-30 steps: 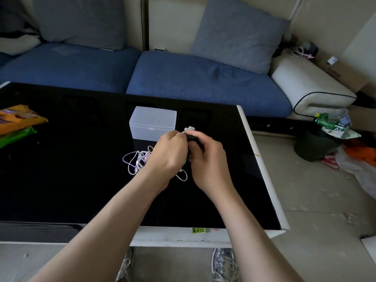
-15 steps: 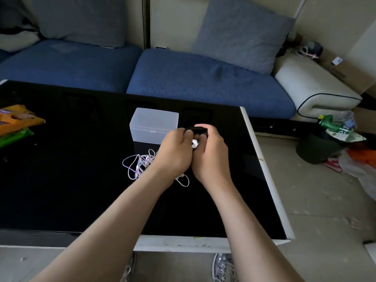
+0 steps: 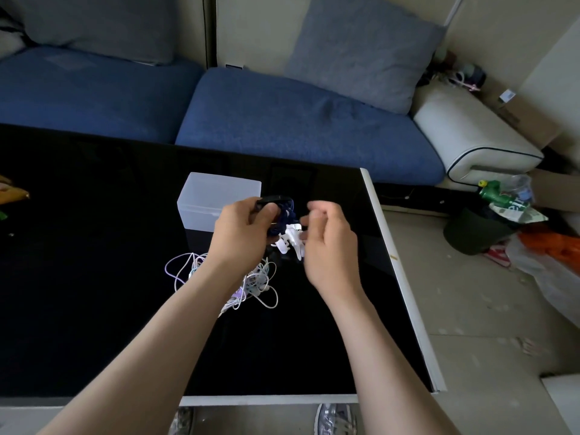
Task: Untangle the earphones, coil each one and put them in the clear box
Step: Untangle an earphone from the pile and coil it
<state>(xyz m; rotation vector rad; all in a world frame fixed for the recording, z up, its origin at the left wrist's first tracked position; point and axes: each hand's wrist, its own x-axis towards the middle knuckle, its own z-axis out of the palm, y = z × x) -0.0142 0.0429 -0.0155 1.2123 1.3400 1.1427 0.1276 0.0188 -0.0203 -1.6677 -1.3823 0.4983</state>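
Note:
My left hand [image 3: 243, 229] grips a dark blue coiled earphone [image 3: 284, 215] above the black table, just right of the clear box [image 3: 216, 199], whose lid is down. White earbud ends [image 3: 290, 238] hang from the coil between my hands. My right hand [image 3: 328, 243] is beside them with curled fingers, and its fingertips pinch the white ends. A tangle of white and purple earphones [image 3: 254, 282] lies on the table under my left wrist, with loops spreading left.
The black table [image 3: 94, 277] has a white edge on the right and front. Snack packets [image 3: 14, 193] lie at its far left. A blue sofa stands behind, and a bin with rubbish [image 3: 477, 227] sits on the floor to the right.
My hands were pressed together on the coil. Now the right hand has drawn away to the right, and the dark coil and white earbuds show between them.

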